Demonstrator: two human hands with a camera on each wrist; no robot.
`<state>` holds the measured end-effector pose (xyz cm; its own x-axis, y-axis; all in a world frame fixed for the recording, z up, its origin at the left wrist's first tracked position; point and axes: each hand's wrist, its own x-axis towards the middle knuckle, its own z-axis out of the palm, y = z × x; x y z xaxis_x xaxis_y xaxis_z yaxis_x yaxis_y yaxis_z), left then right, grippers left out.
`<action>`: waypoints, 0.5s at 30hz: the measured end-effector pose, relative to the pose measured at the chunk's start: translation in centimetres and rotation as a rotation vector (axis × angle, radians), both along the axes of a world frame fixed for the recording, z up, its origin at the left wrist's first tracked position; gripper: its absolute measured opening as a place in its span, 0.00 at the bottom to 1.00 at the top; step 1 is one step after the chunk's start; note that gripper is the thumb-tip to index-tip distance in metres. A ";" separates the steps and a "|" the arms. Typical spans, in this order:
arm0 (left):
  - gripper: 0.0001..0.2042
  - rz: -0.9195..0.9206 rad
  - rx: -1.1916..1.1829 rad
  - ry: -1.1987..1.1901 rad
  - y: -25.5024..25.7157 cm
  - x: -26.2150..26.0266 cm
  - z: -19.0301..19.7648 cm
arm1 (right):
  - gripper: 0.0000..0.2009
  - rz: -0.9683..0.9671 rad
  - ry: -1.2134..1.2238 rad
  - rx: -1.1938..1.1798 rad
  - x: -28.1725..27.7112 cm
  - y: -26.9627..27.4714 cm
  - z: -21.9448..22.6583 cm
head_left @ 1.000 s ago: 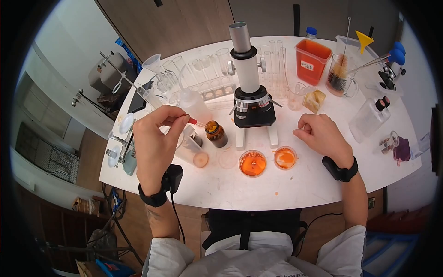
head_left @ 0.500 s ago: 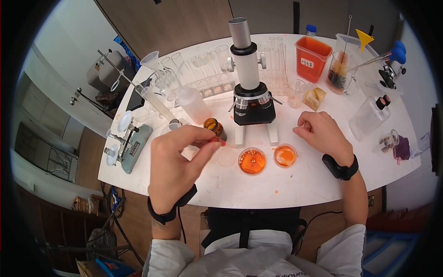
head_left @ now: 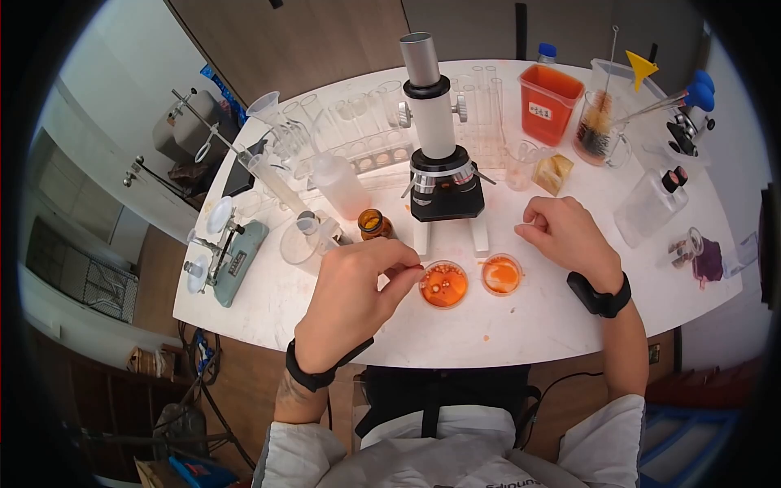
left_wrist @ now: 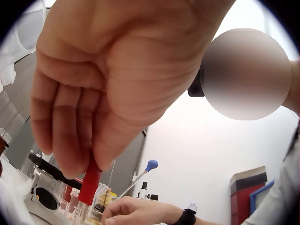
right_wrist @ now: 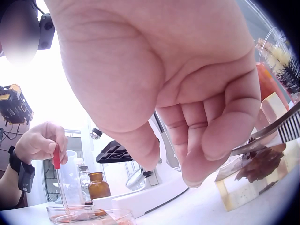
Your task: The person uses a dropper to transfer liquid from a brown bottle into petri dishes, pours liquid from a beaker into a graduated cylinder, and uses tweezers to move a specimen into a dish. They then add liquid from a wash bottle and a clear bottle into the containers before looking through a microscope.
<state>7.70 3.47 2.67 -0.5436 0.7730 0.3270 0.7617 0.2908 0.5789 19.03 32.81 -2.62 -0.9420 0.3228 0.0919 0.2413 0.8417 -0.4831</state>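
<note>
My left hand (head_left: 350,293) pinches the red rubber bulb (left_wrist: 90,187) of a dropper between thumb and fingertips. In the right wrist view its thin glass tube points down into a petri dish (right_wrist: 52,215). Under the fingertips in the head view lies the left petri dish (head_left: 446,288), with orange liquid and pale round bubbles or beads. A smaller dish (head_left: 502,275) of orange liquid stands just right of it. My right hand (head_left: 567,234) hovers at the right with loosely curled fingers and nothing in them. An uncapped brown glass bottle (head_left: 373,222) stands behind the left hand.
A microscope (head_left: 439,146) stands behind the dishes. To the left are a balance (head_left: 236,264), a plastic wash bottle (head_left: 338,185) and racked test tubes. A red-orange tub (head_left: 550,106), a yellowish clear block (head_left: 553,174) and a clear bottle (head_left: 647,213) stand at the right.
My left hand has carried the dropper from the brown bottle's mouth rightward and nearer to the body, over the left petri dish. The right hand has hardly moved.
</note>
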 end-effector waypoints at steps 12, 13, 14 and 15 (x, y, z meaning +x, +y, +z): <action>0.04 -0.010 0.024 0.040 0.1 -0.2 -0.3 | 0.13 -0.009 -0.020 -0.005 0.0 -0.1 0.1; 0.04 -0.006 0.015 0.028 0.0 -0.2 -0.1 | 0.13 -0.008 -0.019 -0.004 0.0 -0.1 0.1; 0.05 -0.003 0.006 0.017 0.0 -0.1 0.1 | 0.13 -0.010 -0.024 -0.007 0.0 -0.1 0.1; 0.05 0.000 -0.003 0.005 0.0 -0.1 0.2 | 0.13 -0.012 -0.030 -0.010 0.0 -0.1 0.2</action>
<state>7.56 3.43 2.83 -0.5424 0.7736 0.3275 0.7643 0.2926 0.5747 18.99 32.73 -2.46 -0.9403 0.3348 0.0610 0.2656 0.8340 -0.4836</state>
